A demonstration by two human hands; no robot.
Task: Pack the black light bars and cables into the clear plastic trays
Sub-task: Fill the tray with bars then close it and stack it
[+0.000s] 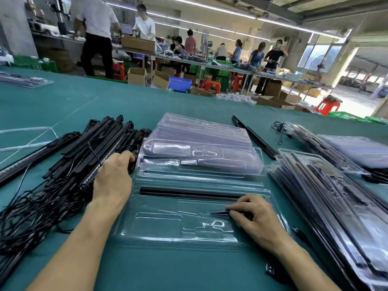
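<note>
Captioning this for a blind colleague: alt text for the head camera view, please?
A person's hands work over an open clear plastic tray on a green table: one long black light bar lies in its slot, the right hand pinches a small dark part, and the left hand grips a black piece in a pile of bars and cables.

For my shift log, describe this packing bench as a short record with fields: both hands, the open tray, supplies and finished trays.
open tray: directly in front, one light bar seated in a slot
left hand: grips a black item at the supply pile's edge
right hand: fingers curled over a dark piece on the open tray
supply pile: black bars and tangled cables, on the left
empty trays: stacked behind the open tray
packed trays: stacked on the right
</note>
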